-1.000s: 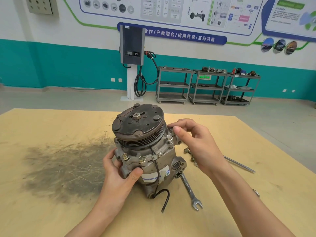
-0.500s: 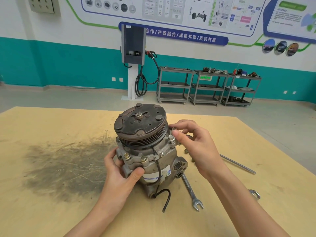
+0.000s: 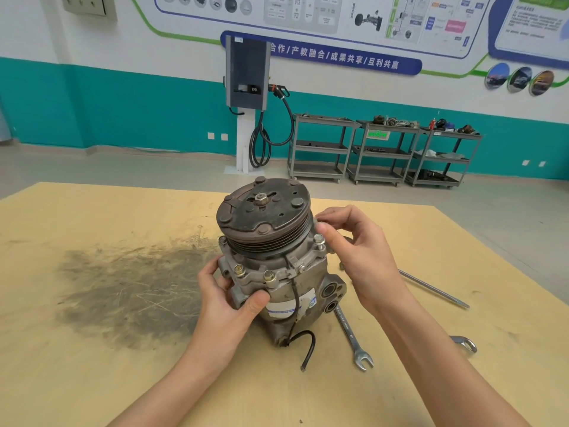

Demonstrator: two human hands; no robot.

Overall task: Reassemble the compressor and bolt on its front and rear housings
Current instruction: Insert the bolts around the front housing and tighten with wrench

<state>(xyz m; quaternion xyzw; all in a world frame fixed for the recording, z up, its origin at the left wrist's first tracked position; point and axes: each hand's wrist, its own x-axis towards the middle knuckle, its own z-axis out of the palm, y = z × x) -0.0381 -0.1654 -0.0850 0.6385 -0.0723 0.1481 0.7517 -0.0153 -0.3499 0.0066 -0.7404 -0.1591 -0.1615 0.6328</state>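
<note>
Compressor (image 3: 271, 266) upright on table (image 3: 92, 380); wrench (image 3: 354, 340) right; carts (image 3: 381, 152) behind.

Teal-banded wall (image 3: 123, 112), grey floor (image 3: 154, 167), three metal carts (image 3: 381, 152).

Compressor (image 3: 277, 272): grey body, rusty-brown pulley (image 3: 263, 215), black wire (image 3: 303, 343); table (image 3: 92, 380): yellow, dark smudged patch; spanner (image 3: 352, 340): silver.

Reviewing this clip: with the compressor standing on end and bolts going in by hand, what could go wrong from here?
1. The compressor stands pulley-up, steadied only by the left hand; it could tip.
2. The right hand works a bolt by fingertip behind the pulley; it may cross-thread or drop.
3. The loose wire could snag near the wrench.
</note>
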